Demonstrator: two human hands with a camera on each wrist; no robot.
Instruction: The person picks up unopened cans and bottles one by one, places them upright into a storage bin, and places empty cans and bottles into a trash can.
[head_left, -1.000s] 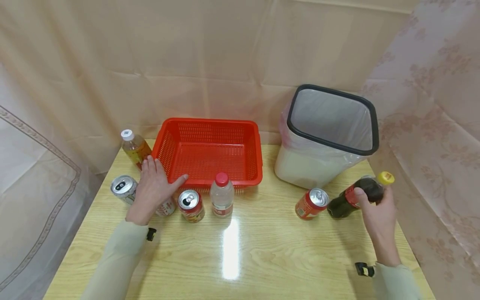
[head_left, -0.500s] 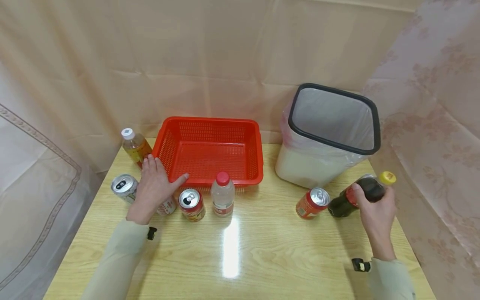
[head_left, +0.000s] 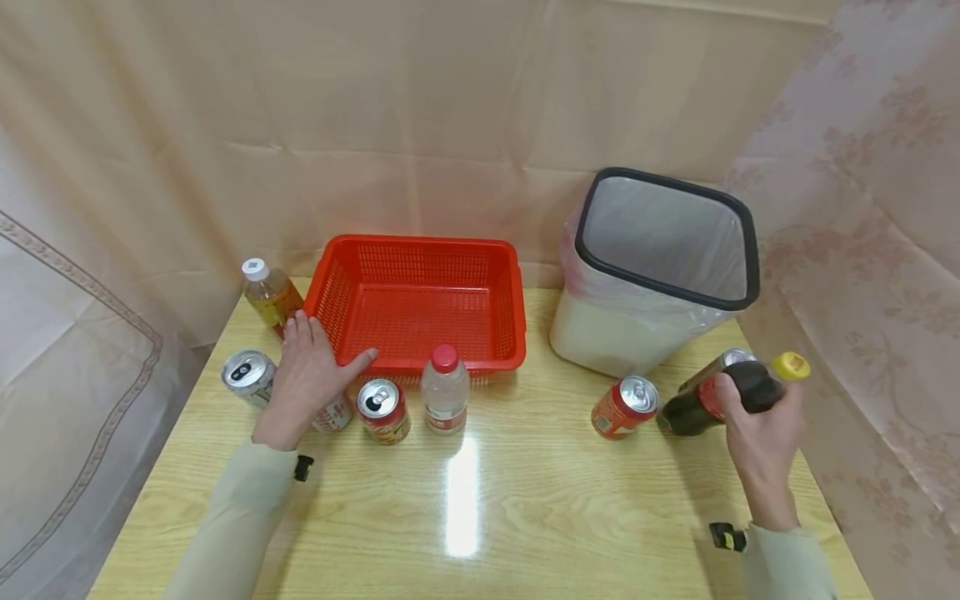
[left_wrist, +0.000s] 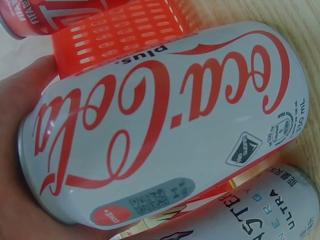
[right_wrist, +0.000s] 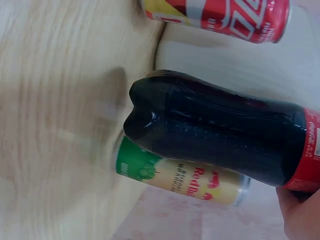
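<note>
My right hand (head_left: 765,433) grips a cola bottle (head_left: 757,387) around its upper part, by the red label. The bottle leans, its yellow cap pointing right, and its base is low over the table. Right behind it stands a Red Bull can (right_wrist: 185,180), partly covered. On the left, a white Coca-Cola can (left_wrist: 165,125) stands under my left hand (head_left: 303,375), its top at the palm. From above, the left fingers reach forward straight and the thumb spreads toward the red basket (head_left: 427,365). A silver energy drink can (head_left: 247,375) stands just left of that hand.
An amber drink bottle (head_left: 270,296) stands at the back left. Before the basket are a red can (head_left: 384,417) and a clear bottle (head_left: 445,396) with a red cap. Another red can (head_left: 622,408) stands below the lined trash bin (head_left: 607,329), left of the cola bottle.
The cola bottle's capped end has shifted right and slightly down with my right hand, showing more of the Red Bull can behind. My left hand stays in place.
</note>
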